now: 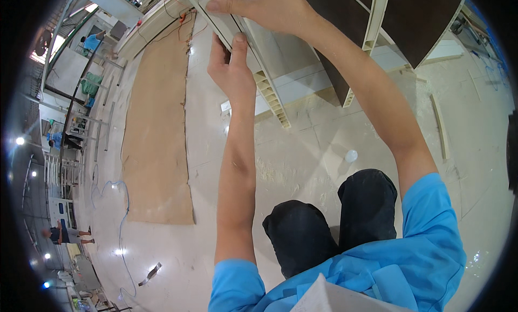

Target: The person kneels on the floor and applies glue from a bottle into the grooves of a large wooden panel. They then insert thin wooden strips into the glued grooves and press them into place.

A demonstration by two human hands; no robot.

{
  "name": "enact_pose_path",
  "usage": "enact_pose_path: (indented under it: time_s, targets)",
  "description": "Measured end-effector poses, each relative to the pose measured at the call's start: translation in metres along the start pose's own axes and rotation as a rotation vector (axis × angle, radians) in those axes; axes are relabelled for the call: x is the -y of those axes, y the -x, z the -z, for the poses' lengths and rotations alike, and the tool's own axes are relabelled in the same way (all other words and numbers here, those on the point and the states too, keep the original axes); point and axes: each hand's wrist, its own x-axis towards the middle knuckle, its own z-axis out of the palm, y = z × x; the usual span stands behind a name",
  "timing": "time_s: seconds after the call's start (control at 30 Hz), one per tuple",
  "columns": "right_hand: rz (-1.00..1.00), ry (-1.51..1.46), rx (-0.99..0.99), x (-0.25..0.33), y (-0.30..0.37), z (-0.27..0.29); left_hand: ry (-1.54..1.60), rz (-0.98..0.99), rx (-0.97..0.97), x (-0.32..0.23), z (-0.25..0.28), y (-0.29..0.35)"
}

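Observation:
A pale hollow-core panel stands on its edge in front of me, with open cells showing along its lower end. My left hand is closed on its narrow side, the thumb on the front and the fingers partly hidden behind. Higher up, my right hand reaches across and grips the same panel, its thumb lying over the edge. Some of its fingers are out of sight. To the right stand more hollow panels with dark brown faces, apart from my hands.
A long brown sheet lies on the floor at left, with a blue hose beside it. White boards lie beneath the panels. A loose strip and a small round white piece are on the floor. Other people are far left.

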Motion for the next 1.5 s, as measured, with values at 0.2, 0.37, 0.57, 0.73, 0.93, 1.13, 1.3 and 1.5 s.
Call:
enact_pose_path:
  time_s: [0.2,0.37,0.57,0.73,0.93,1.13,1.3,1.5]
  targets:
    - [-0.023,-0.050,0.009,0.004,0.000,0.002,0.090,0.042,0.058,0.001,0.009,-0.007]
    - [-0.090,-0.062,0.071,0.003,-0.005,0.003,0.123,0.025,0.073,0.001,0.011,-0.009]
    - [-0.050,-0.120,0.038,-0.010,0.001,-0.001,0.032,0.064,0.078,-0.006,0.015,-0.009]
    - [0.008,-0.044,-0.100,-0.017,0.018,-0.027,0.031,0.114,0.063,-0.008,0.014,-0.008]
    - [0.064,0.013,-0.254,-0.019,0.021,-0.046,0.112,0.145,0.049,-0.009,0.013,-0.008]
    - [-0.026,-0.164,-0.167,-0.019,0.019,-0.040,0.063,0.173,0.016,-0.009,0.016,-0.006]
    - [-0.064,-0.236,0.074,-0.049,0.038,0.002,-0.004,0.216,0.049,-0.008,0.022,-0.012]
    - [-0.503,-0.169,0.024,-0.122,0.198,0.078,-0.070,0.205,0.195,-0.034,0.031,-0.027]
